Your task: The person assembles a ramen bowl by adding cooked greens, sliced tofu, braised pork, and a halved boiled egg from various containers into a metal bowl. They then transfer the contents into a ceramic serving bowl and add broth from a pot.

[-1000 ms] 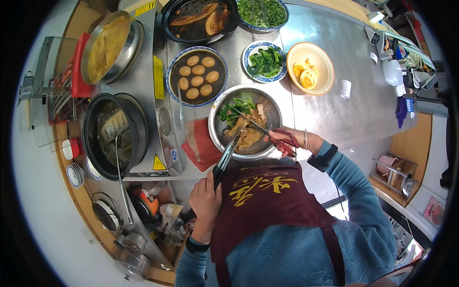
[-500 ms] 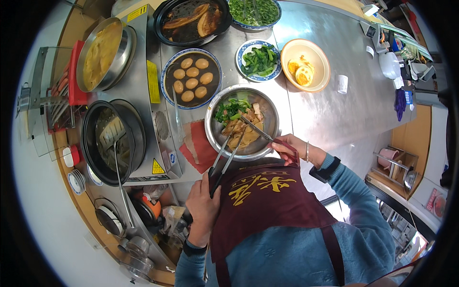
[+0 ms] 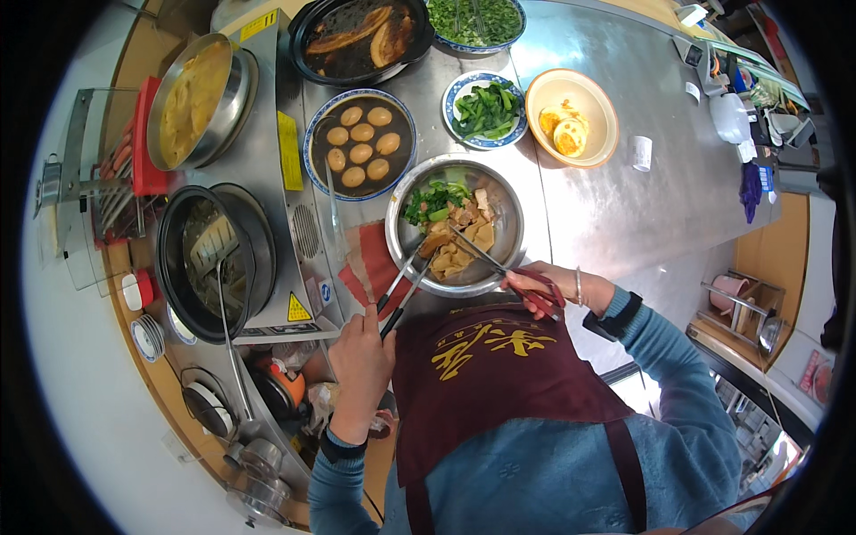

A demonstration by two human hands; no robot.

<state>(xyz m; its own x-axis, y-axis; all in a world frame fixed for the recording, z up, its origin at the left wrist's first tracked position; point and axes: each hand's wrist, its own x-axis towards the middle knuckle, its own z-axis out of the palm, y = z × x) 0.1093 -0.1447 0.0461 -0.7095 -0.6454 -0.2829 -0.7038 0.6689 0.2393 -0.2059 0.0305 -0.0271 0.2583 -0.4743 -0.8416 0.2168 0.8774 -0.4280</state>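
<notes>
Left hand [image 3: 361, 355] grips tongs [image 3: 393, 319], right hand [image 3: 538, 285] scissors [image 3: 488, 258]; in the bowl [image 3: 512, 225] near the desk's [image 3: 615, 218] front edge, chunks [image 3: 482, 201] look cut, broader pieces [image 3: 481, 235] uncut

Counter [image 3: 642, 209]: metal, smooth, glossy to the right. Near bowl [image 3: 510, 221]: polished metal. Apron [image 3: 508, 392]: matt cloth. Scissors [image 3: 489, 258]: metal blades, smooth plastic-looking handles. Tongs [image 3: 399, 312]: metal arms, matt grips.
</notes>
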